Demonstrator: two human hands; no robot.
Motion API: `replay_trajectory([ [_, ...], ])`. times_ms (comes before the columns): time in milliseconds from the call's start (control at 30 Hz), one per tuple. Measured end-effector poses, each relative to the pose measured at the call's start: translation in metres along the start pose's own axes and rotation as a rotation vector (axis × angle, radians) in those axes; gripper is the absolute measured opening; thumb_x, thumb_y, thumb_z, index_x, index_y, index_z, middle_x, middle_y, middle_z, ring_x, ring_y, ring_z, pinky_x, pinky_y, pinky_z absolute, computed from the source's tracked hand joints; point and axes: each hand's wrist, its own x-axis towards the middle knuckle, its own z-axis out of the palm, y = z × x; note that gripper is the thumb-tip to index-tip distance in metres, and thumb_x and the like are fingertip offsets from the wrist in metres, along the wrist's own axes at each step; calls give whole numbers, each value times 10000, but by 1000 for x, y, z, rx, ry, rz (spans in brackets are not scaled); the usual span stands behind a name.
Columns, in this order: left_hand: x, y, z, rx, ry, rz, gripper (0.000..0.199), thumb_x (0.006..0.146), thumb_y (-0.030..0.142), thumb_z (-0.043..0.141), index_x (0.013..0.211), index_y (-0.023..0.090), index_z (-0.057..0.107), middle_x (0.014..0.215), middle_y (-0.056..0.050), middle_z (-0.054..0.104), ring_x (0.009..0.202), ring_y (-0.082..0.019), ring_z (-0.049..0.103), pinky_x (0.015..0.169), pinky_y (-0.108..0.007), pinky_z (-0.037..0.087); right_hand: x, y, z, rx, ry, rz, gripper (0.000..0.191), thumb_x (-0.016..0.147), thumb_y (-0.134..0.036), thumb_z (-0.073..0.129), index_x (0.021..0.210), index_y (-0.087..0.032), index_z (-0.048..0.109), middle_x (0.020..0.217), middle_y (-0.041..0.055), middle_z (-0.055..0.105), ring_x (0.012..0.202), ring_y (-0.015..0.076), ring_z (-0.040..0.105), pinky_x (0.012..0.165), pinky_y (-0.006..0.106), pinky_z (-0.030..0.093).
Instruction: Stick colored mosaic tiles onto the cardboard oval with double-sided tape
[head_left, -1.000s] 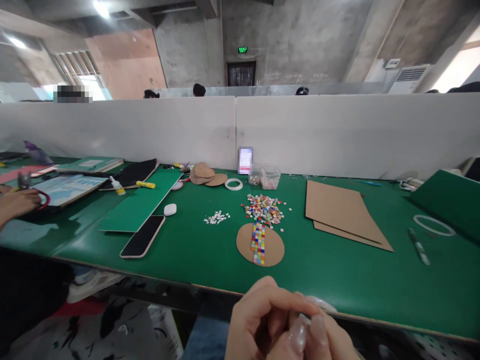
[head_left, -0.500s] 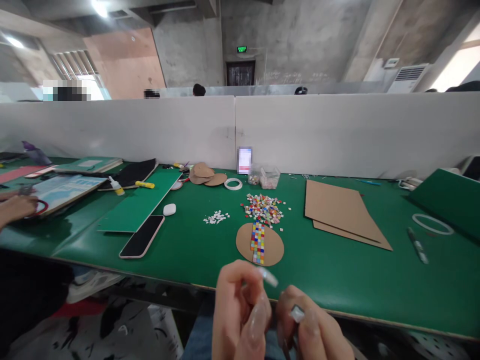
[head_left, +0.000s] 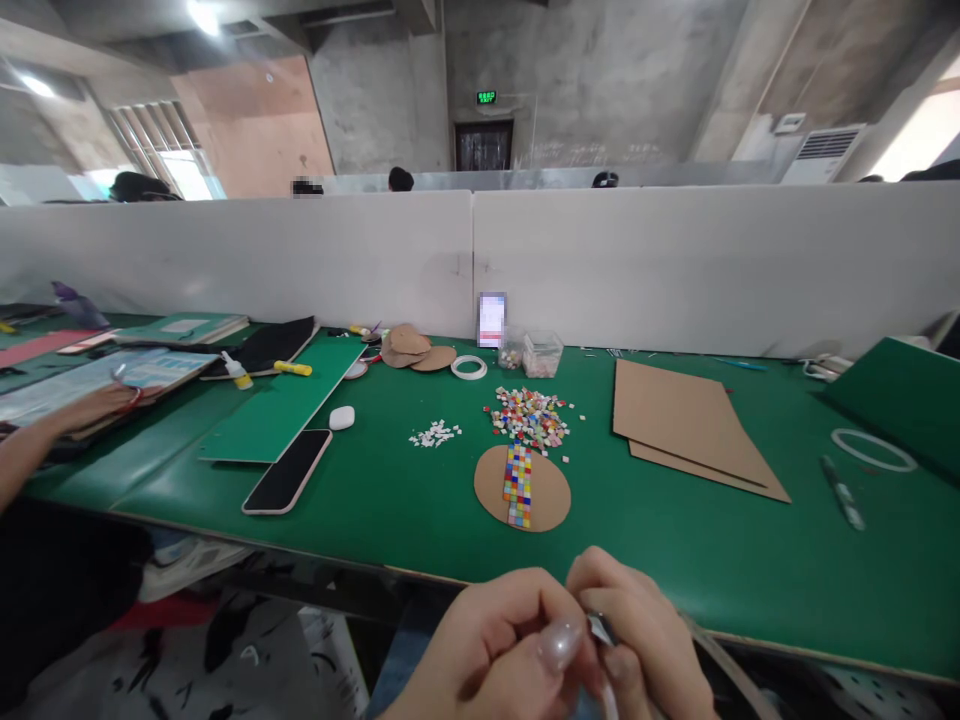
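My left hand point(head_left: 502, 640) is at the table's front edge, closed in a pinch, fingertips against those of my right hand point(head_left: 637, 630). My right hand is also closed, around a small shiny pale piece point(head_left: 598, 628) whose kind I cannot make out. A pale translucent strip point(head_left: 724, 665) trails beside the right hand, and its link to the fingers is hidden. Just beyond the hands lies a round cardboard piece point(head_left: 551, 495) bearing a band of coloured mosaic tiles point(head_left: 518, 485). Behind it is a heap of loose mosaic tiles point(head_left: 529, 415). White chips point(head_left: 435, 433) lie to its left.
A phone point(head_left: 289, 472), a green board point(head_left: 285, 405) and a white case point(head_left: 342, 417) lie left. Cardboard sheets point(head_left: 675, 420), a marker point(head_left: 841, 492) and a white ring point(head_left: 874, 450) are right. Another person's hand point(head_left: 112, 402) holds red-handled scissors point(head_left: 135, 398) far left.
My hands have come together, the left moving right until the fingertips meet. A white piece at the left fingertips is no longer visible there. The other person's hand has moved right over the board.
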Motion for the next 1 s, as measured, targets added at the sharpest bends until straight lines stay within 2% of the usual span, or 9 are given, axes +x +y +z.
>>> replay_trajectory([
  [33, 1, 1, -2, 12, -28, -9, 383, 715, 493, 619, 626, 141, 498, 504, 60, 372, 434, -28, 251, 447, -167, 226, 5, 5, -6, -24, -86, -3, 347, 952, -327, 241, 710, -203, 457, 579, 4, 483, 508, 123, 488, 481, 234, 404],
  [167, 10, 0, -8, 92, -103, -46, 339, 707, 447, 632, 666, 139, 496, 576, 34, 458, 456, -26, 285, 429, -159, 194, 20, 23, -25, -134, -236, -267, 379, 955, -308, 213, 671, -196, 438, 556, 7, 463, 469, 121, 418, 427, 246, 319],
  [267, 17, 3, -9, 85, -96, -80, 272, 719, 373, 622, 659, 148, 481, 535, 60, 420, 406, -13, 239, 386, -161, 151, 26, 33, -33, -220, -357, -342, 389, 952, -316, 225, 651, -197, 441, 555, 5, 451, 467, 124, 372, 428, 255, 280],
  [433, 30, 13, -14, 20, -184, -192, 196, 739, 300, 573, 657, 154, 471, 518, 71, 418, 383, -11, 249, 372, -155, 172, 36, 47, -36, -275, -419, -436, 317, 927, -229, 277, 678, -198, 470, 563, 12, 464, 480, 136, 369, 436, 270, 268],
  [600, 53, 19, -25, -58, -150, -223, 133, 726, 188, 498, 607, 157, 446, 431, 101, 340, 343, -7, 165, 351, -157, 124, 49, 70, -29, -287, -471, -477, 297, 924, -219, 284, 707, -195, 485, 574, 20, 487, 485, 141, 379, 442, 272, 289],
  [700, 73, 22, -36, -49, -84, -222, 104, 683, 131, 455, 585, 159, 432, 416, 106, 320, 336, -6, 138, 351, -163, 106, 55, 88, -18, -251, -515, -410, 296, 932, -230, 274, 725, -187, 481, 616, 33, 503, 503, 141, 395, 457, 268, 308],
  [800, 95, 23, -50, 28, -14, -169, 83, 668, 119, 428, 593, 155, 440, 469, 88, 366, 359, -10, 162, 366, -167, 124, 58, 106, -3, -113, -524, -268, 344, 947, -297, 221, 716, -188, 450, 619, 25, 471, 517, 139, 397, 456, 260, 312],
  [900, 117, 21, -65, 256, 60, -11, 93, 708, 149, 442, 625, 147, 483, 542, 61, 416, 419, -30, 259, 408, -173, 201, 59, 121, 15, 35, -479, 13, 352, 951, -316, 209, 687, -196, 410, 599, -9, 418, 512, 119, 387, 449, 238, 306],
  [1000, 137, 19, -79, 518, 115, 143, 133, 761, 187, 447, 656, 144, 517, 582, 44, 422, 516, -64, 341, 476, -185, 267, 59, 135, 31, 81, -438, 315, 306, 939, -275, 303, 650, -199, 370, 578, -36, 393, 501, 96, 373, 460, 216, 307],
])
